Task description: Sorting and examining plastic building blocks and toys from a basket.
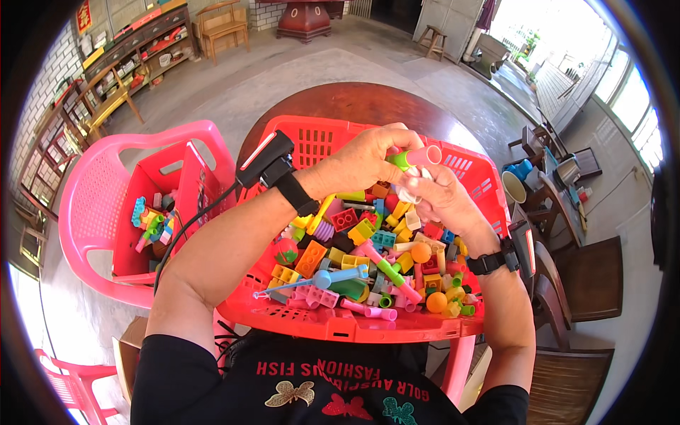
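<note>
Both hands are raised over a red plastic basket (366, 332) heaped with toy blocks, tubes and balls. My left hand (385, 151) grips a green and pink plastic toy tube (423, 155), whose open pink end points right. Close below it, my right hand (438, 191) pinches a crumpled white cloth or tissue (411, 183) against the tube's underside. Under the hands lie yellow, red and blue building blocks. Nearer me rest a light blue toy piece (340, 274), an orange ball (436, 302) and a pink and green joined tube (390, 271).
The basket stands on a round brown wooden table (350, 98). At left, a pink plastic chair (95, 212) holds a red box (141, 186) with more toys. Dark wooden chairs (595, 279) stand at right. A black cable (194, 220) runs beside my left arm.
</note>
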A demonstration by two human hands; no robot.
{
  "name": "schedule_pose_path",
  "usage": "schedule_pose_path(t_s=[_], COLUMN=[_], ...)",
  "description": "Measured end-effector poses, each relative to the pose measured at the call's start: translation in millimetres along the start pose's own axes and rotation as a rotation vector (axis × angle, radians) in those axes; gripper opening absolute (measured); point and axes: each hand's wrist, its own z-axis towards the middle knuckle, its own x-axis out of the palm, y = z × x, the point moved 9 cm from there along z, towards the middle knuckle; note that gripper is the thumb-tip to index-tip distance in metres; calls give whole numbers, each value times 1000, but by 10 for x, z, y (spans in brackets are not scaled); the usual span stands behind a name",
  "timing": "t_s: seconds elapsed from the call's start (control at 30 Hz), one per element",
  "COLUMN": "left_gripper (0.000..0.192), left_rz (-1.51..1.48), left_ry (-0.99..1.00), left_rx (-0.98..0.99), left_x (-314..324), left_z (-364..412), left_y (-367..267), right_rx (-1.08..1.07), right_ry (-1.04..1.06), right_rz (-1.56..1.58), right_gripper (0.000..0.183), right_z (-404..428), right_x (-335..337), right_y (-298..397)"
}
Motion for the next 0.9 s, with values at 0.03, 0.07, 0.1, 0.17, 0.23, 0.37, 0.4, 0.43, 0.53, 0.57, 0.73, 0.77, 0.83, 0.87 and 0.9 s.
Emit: schedule_pose_path(t_s=[0.03,0.07,0.1,0.17,0.23,0.37,0.4,0.43,0.53,0.57,0.73,0.77,0.83,0.87,0.9], left_gripper=[30,28,27,27,27,27,28,28,31,30,19,16,17,17,22], left_rz=[-3,-93,-184,-253,-324,-376,-386,-388,-368,-308,6,140,260,262,301], left_ry=[0,20,41,52,67,57,47,46,10,-37,-250,-276,-329,-327,-337], left_rx=[1,16,31,-5,-39,-63,-64,-64,-84,-54,-112,-149,-194,-193,-276], left_x=[2,17,30,37,53,21,15,15,-2,-25,-208,-310,-369,-370,-483], left_z=[11,22,23,17,23,13,20,20,14,19,17,-10,20,26,-103], left_y=[4,-7,-19,-12,-24,-31,-21,-15,30,46,227,302,402,428,525], right_rx=[35,36,1,-31,-44,-49,-64,-80,-208,-207,-170,-189,-224,-257,-286], right_ry=[5,7,26,45,71,49,44,38,-184,-185,-403,-231,-48,163,189], right_rz=[101,102,130,158,306,360,410,460,297,298,-285,-457,-779,-1085,-1065], right_gripper=[26,26,30,34,35,34,34,34,34,34,22,17,19,22,22], right_z=[-19,-23,-27,-25,-19,-1,1,4,30,47,132,172,119,91,152], right_x=[-4,10,43,81,113,155,162,161,-46,-75,-617,-468,-234,20,273], right_y=[-27,-22,22,42,28,25,36,46,51,41,-264,-331,-520,-658,-555])
